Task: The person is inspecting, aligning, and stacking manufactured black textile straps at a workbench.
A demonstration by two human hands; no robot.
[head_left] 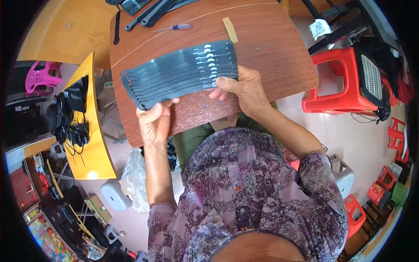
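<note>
A fanned stack of several long dark grey strips [179,72] with white printed ends lies across a brown wooden table [270,48]. My left hand [153,122] grips the stack's lower left end, thumb on top. My right hand [242,89] holds the lower right edge near the white marks, thumb pressed on the strips. Both forearms come up from below in a purple patterned blouse.
At the table's far edge lie more black strips [150,11], a small blue-handled screwdriver [176,27] and a tan tape piece [230,29]. A yellow table [89,144] with black parts stands left. Red plastic stools [338,83] stand right; a plastic bag [135,179] sits below.
</note>
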